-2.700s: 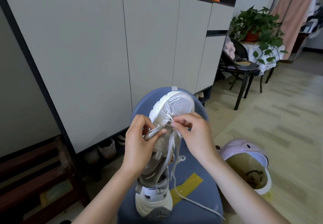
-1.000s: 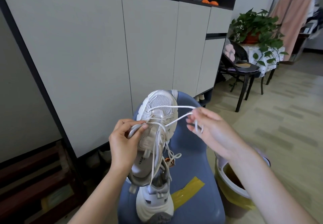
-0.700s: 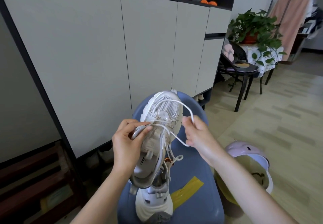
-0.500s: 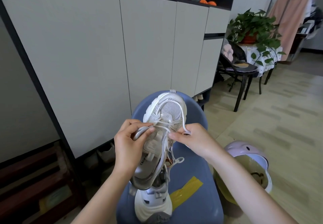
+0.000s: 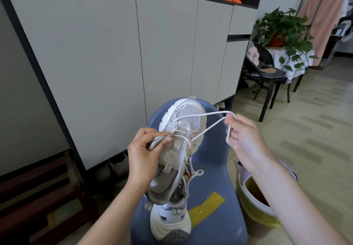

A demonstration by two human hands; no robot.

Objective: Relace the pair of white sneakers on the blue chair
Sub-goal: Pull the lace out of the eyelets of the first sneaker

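A white sneaker (image 5: 186, 122) is held up over the blue chair (image 5: 212, 160), toe pointing away from me. My left hand (image 5: 143, 155) grips its left side near the eyelets, thumb on the upper. My right hand (image 5: 242, 137) pinches the white lace (image 5: 210, 127) and holds it out to the right of the shoe, with two strands running taut back to the front eyelets. More lace hangs loose below the tongue. The second white sneaker (image 5: 170, 223) lies on the chair seat under the first, heel toward me.
A strip of yellow tape (image 5: 208, 204) lies on the seat. A lidded bin with a yellow liner (image 5: 256, 206) stands right of the chair. Grey cabinet doors (image 5: 114, 53) rise behind. A black chair (image 5: 267, 80) and a potted plant (image 5: 282, 32) are at the far right.
My right hand has gone from the shoe's eyelets out to the right, drawing the lace taut in two strands. My left hand keeps its grip on the raised sneaker.
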